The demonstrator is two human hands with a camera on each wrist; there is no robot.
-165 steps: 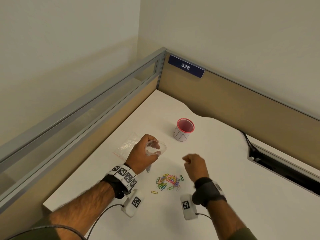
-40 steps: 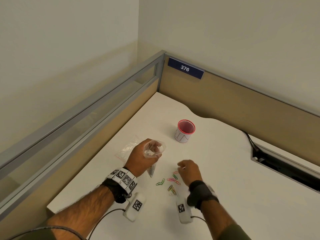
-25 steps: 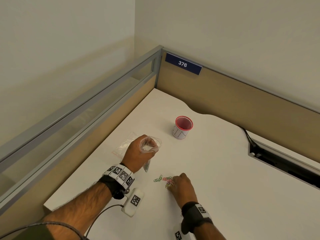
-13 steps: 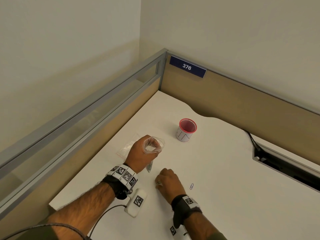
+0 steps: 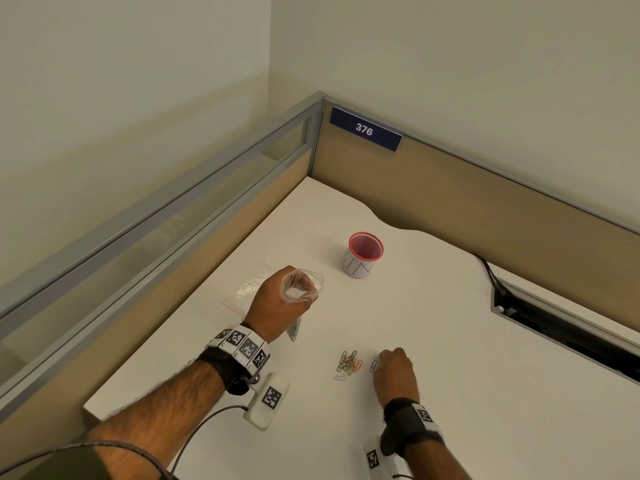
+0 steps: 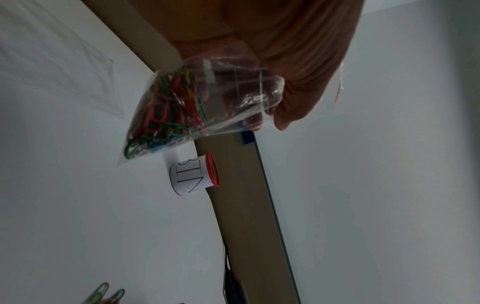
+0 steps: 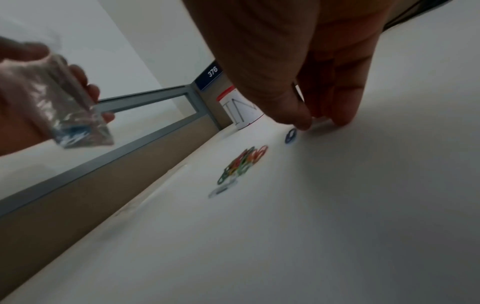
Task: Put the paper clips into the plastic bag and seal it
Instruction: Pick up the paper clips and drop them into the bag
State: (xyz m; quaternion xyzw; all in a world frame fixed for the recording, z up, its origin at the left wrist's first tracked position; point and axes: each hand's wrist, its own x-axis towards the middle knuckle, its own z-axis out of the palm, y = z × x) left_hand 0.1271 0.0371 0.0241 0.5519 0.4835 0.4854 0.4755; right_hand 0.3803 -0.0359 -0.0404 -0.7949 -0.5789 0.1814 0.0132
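My left hand [image 5: 294,282] holds a clear plastic bag [image 5: 306,292] above the table, its fingers keeping the mouth spread wide. Many coloured paper clips [image 6: 166,115] fill the bag's lower corner in the left wrist view. A small heap of coloured clips [image 5: 349,363] lies on the white table [image 5: 450,393], with a pale clip [image 5: 340,377] beside it. Right of the heap lies a single blue clip [image 5: 373,365]. My right hand [image 5: 384,362] stands on its fingertips [image 7: 342,121] there, thumb tip against the blue clip [image 7: 290,135], holding nothing.
A white cup with a red rim [image 5: 363,254] stands behind the hands. A second, flat plastic bag [image 5: 251,289] lies left of my left hand. Partition walls close the back and left; a cable slot [image 5: 554,327] opens at the right.
My right hand slid right, off the gathered clips, to the lone blue clip, and the small heap now shows. The loose pile is much smaller than seconds ago. My left hand has held still.
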